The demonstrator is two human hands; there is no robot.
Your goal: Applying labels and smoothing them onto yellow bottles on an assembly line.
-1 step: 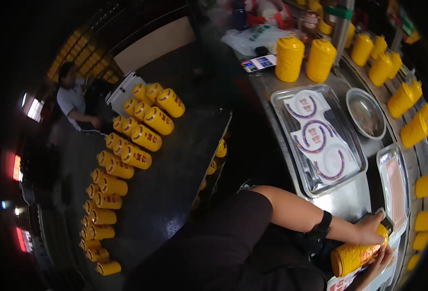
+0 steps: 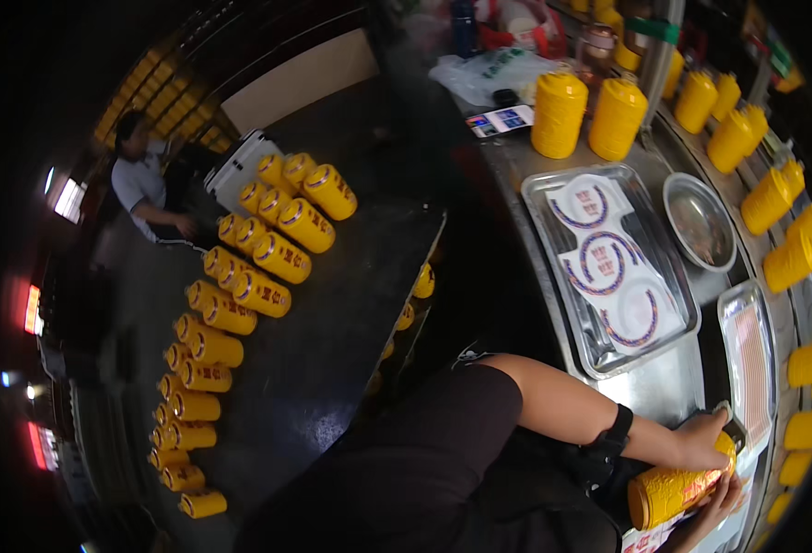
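Note:
A yellow embossed bottle [image 2: 671, 493] with red marking lies tilted at the lower right, its broad base toward me. My left hand [image 2: 701, 442], below a black band on the forearm, is closed on the bottle's far upper end. From the other side my right hand [image 2: 721, 502] wraps its fingers around the bottle's side. Both hands partly hide its upper end. Beneath the bottle, white printed sheets [image 2: 653, 536] show at the bench edge. Close by stands a narrow metal tray [image 2: 726, 309] holding a stack of reddish strips.
A larger metal tray [image 2: 567, 327] with curved printed labels [image 2: 629, 318] and a metal bowl [image 2: 671, 221] occupy the bench. Yellow bottles [image 2: 559, 115] line its back and right. On the left, a dark table [image 2: 332, 304] bears rows of yellow bottles [image 2: 281, 258]; a person [image 2: 143, 184] stands beyond.
The view has shifted slightly, so the bench things sit a little further right and lower. Both hands keep their hold on the bottle, almost unmoved.

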